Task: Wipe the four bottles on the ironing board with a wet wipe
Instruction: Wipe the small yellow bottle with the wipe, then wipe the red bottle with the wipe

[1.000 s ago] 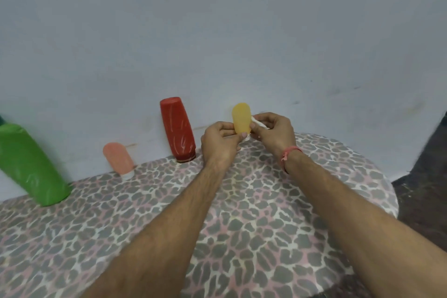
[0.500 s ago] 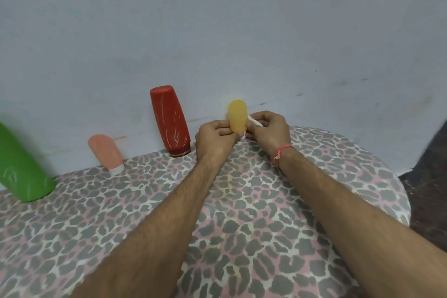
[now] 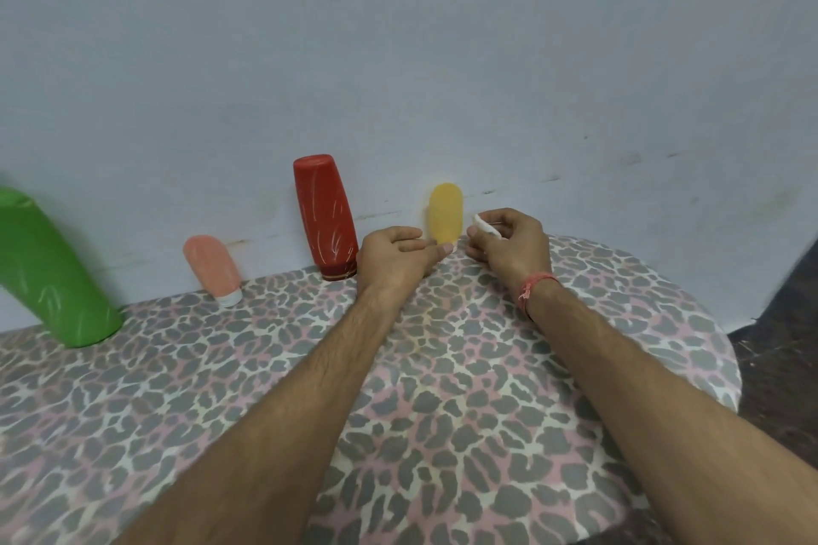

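Along the wall at the far edge of the ironing board (image 3: 442,389) we see the four bottles, each standing on its cap. Farthest left is the green bottle (image 3: 53,274), big, tilted and probably the heaviest; we would take it round the middle. Next comes the small pink bottle (image 3: 211,268), likely soft plastic that dents under a squeeze. The red bottle (image 3: 326,215) is tall and glossy, so it may turn slick once wet (a hold low near the cap should steady it). Our left hand (image 3: 394,259) rests on the board with fingers curled, its thumb tip touching the base of the yellow bottle (image 3: 445,212), which stands by the wall; whether that grip truly pinches it we cannot tell. Just beside it, apart from the bottle, our right hand (image 3: 513,243) pinches the crumpled wet wipe (image 3: 486,227), limp and light.
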